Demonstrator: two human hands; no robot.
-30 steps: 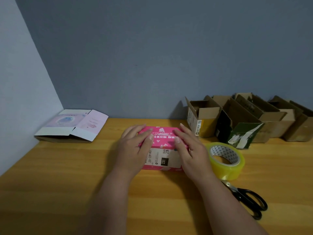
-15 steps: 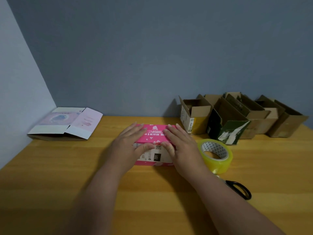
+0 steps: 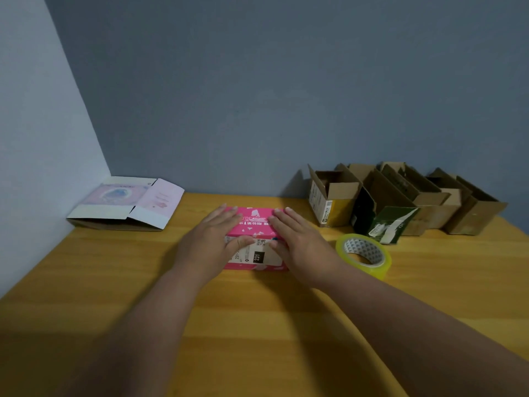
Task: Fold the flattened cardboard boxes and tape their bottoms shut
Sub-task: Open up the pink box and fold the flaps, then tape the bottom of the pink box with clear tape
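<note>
On the table, middle: pink box [image 3: 254, 239] upside-down on wooden table [image 3: 257, 325], taped bottom face up, between both hands.
Left hand [image 3: 213, 242]: flat on left half of box top, fingers straight, thumb laid along near top edge; pressing, nothing gripped.
Right hand [image 3: 297, 245]: flat on right half, fingers straight and spread; likewise pressing, nothing gripped.
Change since a second ago: both hands slid slightly outward along box top, thumbs from the middle toward the ends; box not shifted on table; scissors now out of view, through head movement.
Meaning: probably tape being smoothed down, sealing step nearly finished.
Tape roll [image 3: 363, 255]: just right of right hand, lying flat, untouched.
Finished boxes [image 3: 400, 202]: row at far right against wall, open tops up.
Flattened box [image 3: 126, 203]: far left corner, still unfolded, likely next.
</note>
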